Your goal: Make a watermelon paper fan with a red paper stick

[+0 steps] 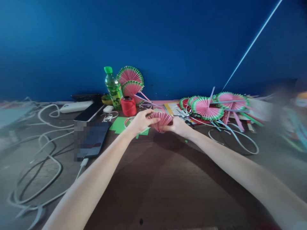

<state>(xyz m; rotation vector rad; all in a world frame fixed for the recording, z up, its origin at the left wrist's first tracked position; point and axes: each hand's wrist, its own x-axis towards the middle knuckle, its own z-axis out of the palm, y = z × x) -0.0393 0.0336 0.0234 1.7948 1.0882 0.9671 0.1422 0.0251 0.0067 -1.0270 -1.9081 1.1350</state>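
Note:
Between my two hands, above the brown table (158, 179), is a pleated pink paper fan (161, 119), partly spread. My left hand (141, 122) grips its left side, thumb across the folds. The right side is pinched by my right hand (177, 126), with the thumb near the lower, gathered end. Some of the fingers are hidden behind the paper. Just beyond my left hand stands a red spool-like roll (129, 106). Green paper (117, 125) lies under and beside that hand. Scissors (185, 115) rest a little past my right hand.
Finished pink-and-green paper fans lean at the back wall (130, 76) and lie in a pile (207, 108) at the right. A green-capped bottle (112, 86) stands behind the red roll. On the left are a phone (90, 111), a dark device (96, 140) and looped white cables (59, 163).

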